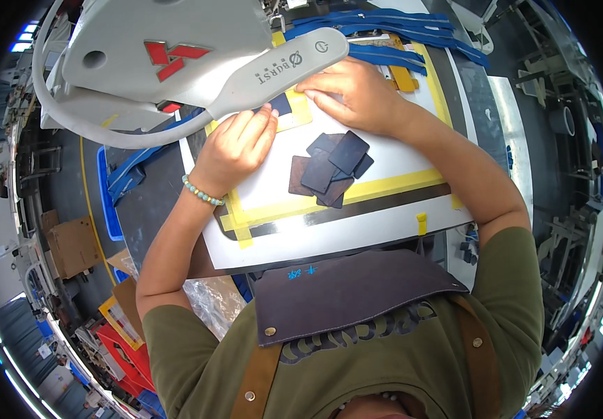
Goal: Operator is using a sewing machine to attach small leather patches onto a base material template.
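Note:
My left hand, with a beaded bracelet on the wrist, is closed, its fingertips at the edge of a small dark blue patch beneath the lamp arm. To the right, my right hand has thumb and forefinger nearly together beside the same spot; whatever they may pinch is too small or hidden to make out. The patch lies by a yellow-taped area of the white work board. Nearer to me, a loose pile of dark rectangular patches rests on the board.
A grey sewing machine head and a lamp arm overhang the work from the upper left. Blue zipper strips lie along the back. A blue bin stands at left, with a cardboard box on the floor beyond.

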